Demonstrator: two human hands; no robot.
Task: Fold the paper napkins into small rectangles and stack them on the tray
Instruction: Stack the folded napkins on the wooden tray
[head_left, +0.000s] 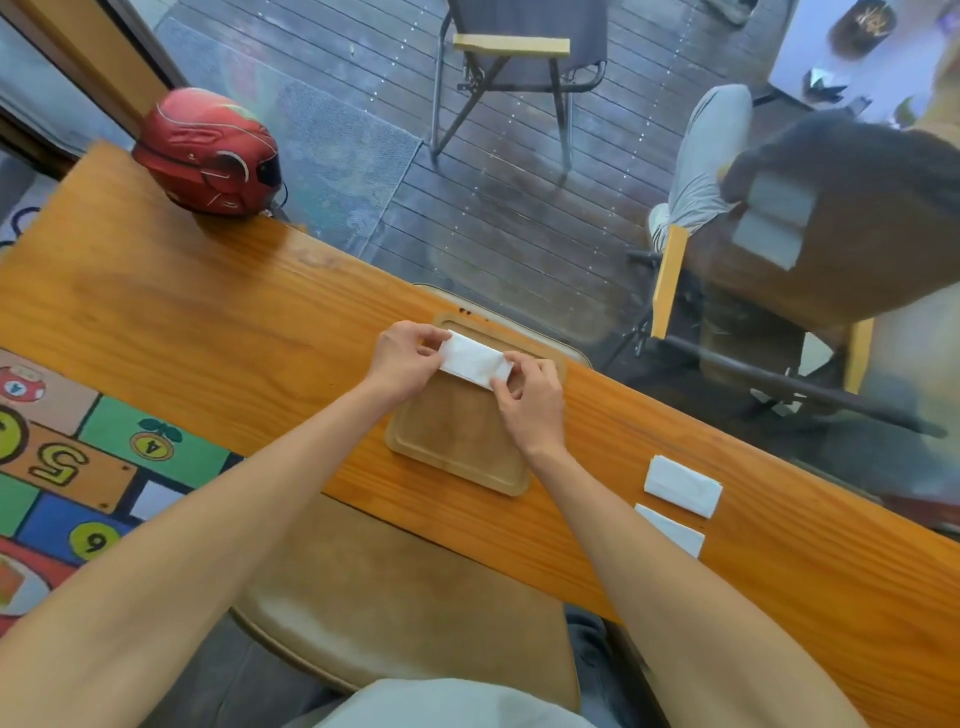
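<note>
Counter: long orange-brown wooden counter (208, 312), along the window glass.
Helmet: glossy red helmet (210, 150), at 10 o'clock on the counter.
Tray: pale rectangular wooden tray (457, 441), mid-counter.
Held napkin: white folded paper napkin (475, 359), above the tray's 12 o'clock end.
Left hand (402, 364): pinched on the napkin's 9 o'clock end.
Right hand (532, 400): pinched on its 3 o'clock end.
Spare napkins: two folded white napkins (681, 486), on the counter at 4 o'clock from the tray.
</note>
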